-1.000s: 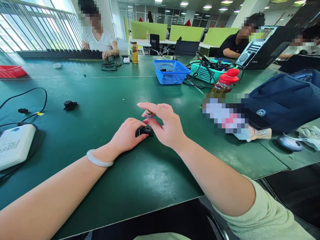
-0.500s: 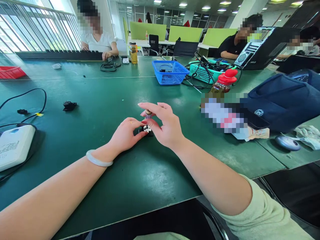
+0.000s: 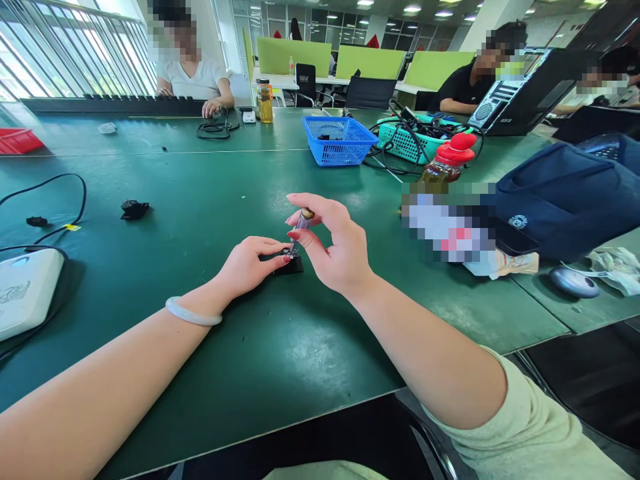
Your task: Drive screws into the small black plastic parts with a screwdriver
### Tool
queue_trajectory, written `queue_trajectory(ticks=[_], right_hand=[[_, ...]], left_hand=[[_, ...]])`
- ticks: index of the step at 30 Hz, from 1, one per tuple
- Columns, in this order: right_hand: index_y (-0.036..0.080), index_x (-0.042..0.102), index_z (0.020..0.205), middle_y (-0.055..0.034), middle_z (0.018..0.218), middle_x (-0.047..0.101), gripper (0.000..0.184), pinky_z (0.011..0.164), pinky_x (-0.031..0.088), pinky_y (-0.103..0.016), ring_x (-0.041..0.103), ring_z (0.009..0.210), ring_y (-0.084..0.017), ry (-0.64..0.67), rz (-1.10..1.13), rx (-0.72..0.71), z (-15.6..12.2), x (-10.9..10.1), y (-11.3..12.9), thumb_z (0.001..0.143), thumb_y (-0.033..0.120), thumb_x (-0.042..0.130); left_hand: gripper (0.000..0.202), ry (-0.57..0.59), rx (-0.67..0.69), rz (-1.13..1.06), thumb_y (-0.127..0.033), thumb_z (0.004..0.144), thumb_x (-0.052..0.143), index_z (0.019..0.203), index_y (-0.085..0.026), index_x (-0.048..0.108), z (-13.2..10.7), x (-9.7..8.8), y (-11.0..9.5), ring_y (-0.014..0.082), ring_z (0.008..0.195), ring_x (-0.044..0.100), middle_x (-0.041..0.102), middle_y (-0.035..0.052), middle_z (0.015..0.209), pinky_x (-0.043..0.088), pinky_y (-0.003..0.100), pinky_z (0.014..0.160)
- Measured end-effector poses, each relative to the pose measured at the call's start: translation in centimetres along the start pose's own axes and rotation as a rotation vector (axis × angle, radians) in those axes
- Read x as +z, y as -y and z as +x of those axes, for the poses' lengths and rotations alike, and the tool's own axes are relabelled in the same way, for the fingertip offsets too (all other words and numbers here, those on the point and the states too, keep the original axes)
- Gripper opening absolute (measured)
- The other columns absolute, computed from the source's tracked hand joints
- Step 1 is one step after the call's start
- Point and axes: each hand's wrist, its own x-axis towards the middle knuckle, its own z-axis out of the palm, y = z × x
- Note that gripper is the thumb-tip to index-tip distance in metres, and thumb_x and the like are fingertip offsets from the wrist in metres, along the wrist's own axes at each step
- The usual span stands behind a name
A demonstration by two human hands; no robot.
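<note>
My right hand (image 3: 341, 250) pinches the short handle of a screwdriver (image 3: 303, 220) between thumb and fingers. Its shaft points down, a little tilted, with the tip at a small black part (image 3: 293, 266) lying on the green table. Something silvery shows on top of that part, too small to make out. From the left, my left hand (image 3: 245, 267) grips the part with thumb and fingers, hiding much of it. A pale bangle (image 3: 193, 313) circles my left wrist.
Beyond my hands stand a blue basket (image 3: 340, 141) and a teal basket of cables (image 3: 411, 139). To the right are a red-capped bottle (image 3: 454, 155), a dark blue bag (image 3: 565, 200) and a mouse (image 3: 575, 283). A white box (image 3: 30, 293) with a cable lies left. Co-workers sit across.
My right hand has shifted slightly right, and the screwdriver now leans more, with its shaft showing. More of the black part is visible. My left hand keeps its hold.
</note>
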Motion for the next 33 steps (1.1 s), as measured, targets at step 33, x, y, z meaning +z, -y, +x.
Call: queue_trajectory(ticks=[33], right_hand=[[0.024, 0.055, 0.117, -0.0011, 0.1, 0.068, 0.032, 0.083, 0.056, -0.03, 0.066, 0.088, -0.012, 0.047, 0.11, -0.03, -0.34, 0.14, -0.61, 0.096, 0.01, 0.035]], left_hand=[[0.029, -0.001, 0.037, 0.221, -0.035, 0.081, 0.065, 0.107, -0.028, 0.075, -0.09, -0.47, -0.54, 0.0277, 0.106, 0.063, 0.076, 0.0025, 0.106, 0.047, 0.045, 0.101]])
